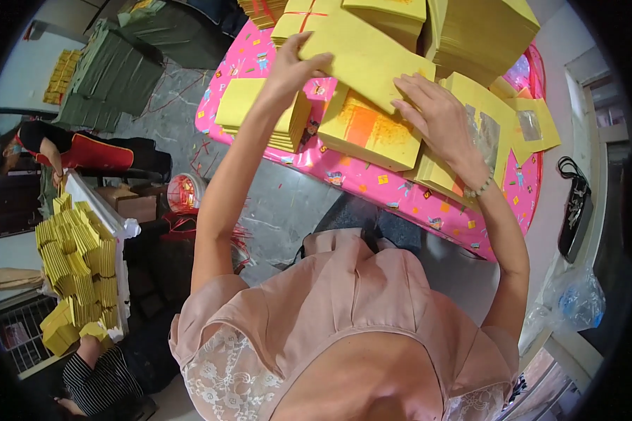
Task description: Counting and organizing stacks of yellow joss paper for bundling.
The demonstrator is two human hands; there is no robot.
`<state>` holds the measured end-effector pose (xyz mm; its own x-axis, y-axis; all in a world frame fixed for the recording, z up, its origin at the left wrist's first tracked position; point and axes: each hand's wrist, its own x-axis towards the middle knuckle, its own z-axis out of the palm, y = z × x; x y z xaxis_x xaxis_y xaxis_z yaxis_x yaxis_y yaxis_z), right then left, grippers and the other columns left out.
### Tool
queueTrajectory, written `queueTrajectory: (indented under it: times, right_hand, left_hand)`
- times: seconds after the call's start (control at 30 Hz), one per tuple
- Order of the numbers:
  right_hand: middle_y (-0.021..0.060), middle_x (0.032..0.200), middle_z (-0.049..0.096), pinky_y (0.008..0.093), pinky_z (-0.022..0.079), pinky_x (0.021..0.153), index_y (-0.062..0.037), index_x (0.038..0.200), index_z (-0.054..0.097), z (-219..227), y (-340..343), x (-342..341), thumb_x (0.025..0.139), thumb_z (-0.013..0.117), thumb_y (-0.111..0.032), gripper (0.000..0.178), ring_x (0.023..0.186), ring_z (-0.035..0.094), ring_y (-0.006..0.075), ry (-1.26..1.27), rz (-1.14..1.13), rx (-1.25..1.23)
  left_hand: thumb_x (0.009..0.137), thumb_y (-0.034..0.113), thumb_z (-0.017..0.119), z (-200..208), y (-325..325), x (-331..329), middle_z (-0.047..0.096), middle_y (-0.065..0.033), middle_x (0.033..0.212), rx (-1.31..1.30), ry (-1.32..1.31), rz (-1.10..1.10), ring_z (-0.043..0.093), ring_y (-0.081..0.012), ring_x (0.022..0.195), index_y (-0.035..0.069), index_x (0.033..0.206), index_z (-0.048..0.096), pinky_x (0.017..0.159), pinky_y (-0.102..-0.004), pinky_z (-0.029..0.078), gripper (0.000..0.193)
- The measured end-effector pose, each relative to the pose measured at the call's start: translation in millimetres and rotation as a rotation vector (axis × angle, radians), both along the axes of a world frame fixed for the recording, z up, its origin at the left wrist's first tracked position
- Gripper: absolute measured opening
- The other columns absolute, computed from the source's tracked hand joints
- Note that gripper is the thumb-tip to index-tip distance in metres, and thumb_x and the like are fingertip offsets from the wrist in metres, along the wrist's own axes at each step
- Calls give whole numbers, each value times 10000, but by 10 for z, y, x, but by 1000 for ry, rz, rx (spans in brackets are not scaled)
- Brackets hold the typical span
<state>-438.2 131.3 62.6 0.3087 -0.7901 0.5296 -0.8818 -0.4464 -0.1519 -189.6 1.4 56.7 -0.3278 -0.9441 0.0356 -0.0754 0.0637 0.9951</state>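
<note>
A long yellow paper envelope (372,59) lies slanted across stacks on a table with a pink printed cover. My left hand (291,70) is at its left edge, thumb and fingers apart. On its right end rest the stretched fingers of my right hand (435,112). Below the envelope stands a yellow stack with an orange-smeared side (365,126). Left of that is another stack of yellow envelopes (256,105). Beside my right wrist are yellow envelopes with a clear window (483,126). A bundle tied with red string (307,14) sits behind my left fingers.
Tall yellow stacks (481,38) fill the table's far right. The pink table cover (316,165) shows along the near edge. At left, two other people work by a table heaped with yellow bundles (77,252). A basket with red string (186,193) stands on the grey floor.
</note>
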Motion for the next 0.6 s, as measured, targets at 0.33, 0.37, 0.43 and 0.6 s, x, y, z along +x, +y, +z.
queueTrajectory:
  times: [0.33, 0.37, 0.43, 0.6]
  right_hand:
    - [157, 1194, 679, 411, 524, 924, -35, 1165, 681, -32, 239, -45, 950, 610, -188, 273, 1112, 640, 335, -186, -46, 231]
    - [156, 1192, 679, 407, 526, 921, -29, 1159, 682, -25, 239, -45, 950, 610, -184, 270, 1107, 642, 336, -186, -67, 262]
    - [156, 1190, 679, 403, 527, 918, -26, 1152, 684, -29, 238, -43, 950, 607, -182, 266, 1097, 646, 336, -186, -65, 280]
    - [157, 1178, 681, 398, 528, 912, -16, 1140, 686, -49, 232, -36, 952, 603, -180, 264, 1072, 652, 338, -165, -53, 322]
  left_hand:
    - [896, 18, 654, -389, 168, 1724, 671, -108, 1128, 190, 177, 261, 676, -143, 912, -21, 1359, 509, 700, -237, 546, 487]
    - [894, 24, 659, -471, 177, 1772, 676, -101, 1105, 199, 157, 294, 670, -130, 874, -22, 1352, 516, 675, -227, 532, 482]
    - [892, 30, 663, -615, 184, 1835, 681, -94, 1083, 214, 137, 329, 665, -117, 836, -23, 1345, 524, 651, -217, 518, 478]
    - [878, 61, 693, -869, 157, 1926, 684, -67, 973, 220, -44, 304, 621, -88, 703, -50, 1322, 543, 619, -211, 495, 481]
